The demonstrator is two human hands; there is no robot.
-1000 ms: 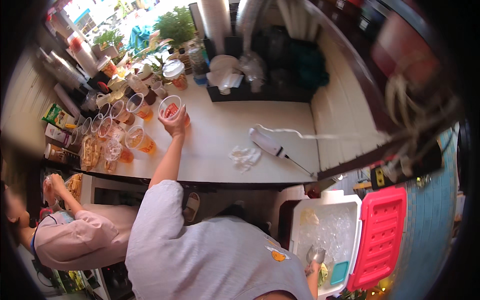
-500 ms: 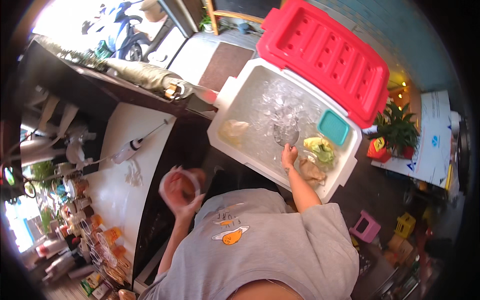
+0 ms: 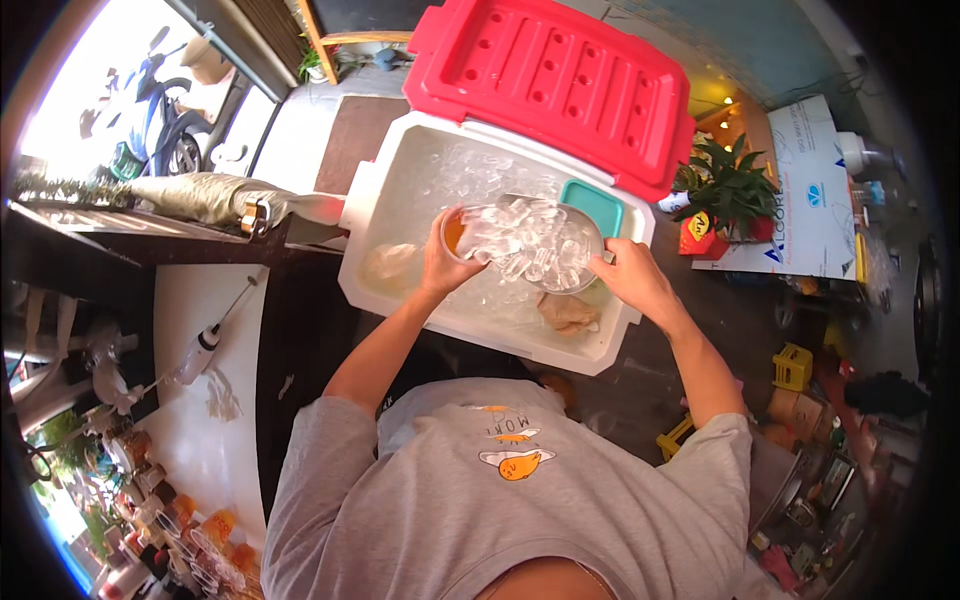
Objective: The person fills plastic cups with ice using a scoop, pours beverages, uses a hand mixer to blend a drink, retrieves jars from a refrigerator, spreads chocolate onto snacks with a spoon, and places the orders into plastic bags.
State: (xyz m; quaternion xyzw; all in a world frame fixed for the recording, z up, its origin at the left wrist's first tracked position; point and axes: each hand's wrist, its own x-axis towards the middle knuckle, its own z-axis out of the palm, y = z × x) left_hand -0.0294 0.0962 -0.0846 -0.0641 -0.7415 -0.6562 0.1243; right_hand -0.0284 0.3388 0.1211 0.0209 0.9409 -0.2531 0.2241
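Observation:
My left hand (image 3: 442, 270) is wrapped round a clear cup (image 3: 454, 230) of orange liquid, over the ice box. My right hand (image 3: 628, 268) grips a round metal scoop (image 3: 584, 230) heaped with ice, tilted against the cup's mouth, with ice spilling into it. Beneath both, the white cooler (image 3: 590, 355) holds loose ice and water, a turquoise tray (image 3: 600, 205) partly behind the scoop, a brown bag (image 3: 568, 314) and a pale bag (image 3: 390, 262).
The cooler's red lid (image 3: 550, 90) lies open behind it. Left are a white counter (image 3: 215, 460) with a hand blender (image 3: 200, 350) and several drink cups (image 3: 215, 530), and a scooter (image 3: 165, 130) beyond an opening. A potted plant (image 3: 735, 180) and yellow crate (image 3: 792, 365) are right.
My view has turned from the counter to the cooler. My left hand has brought the cup over the cooler, and my right hand has lifted the ice-filled scoop to meet it.

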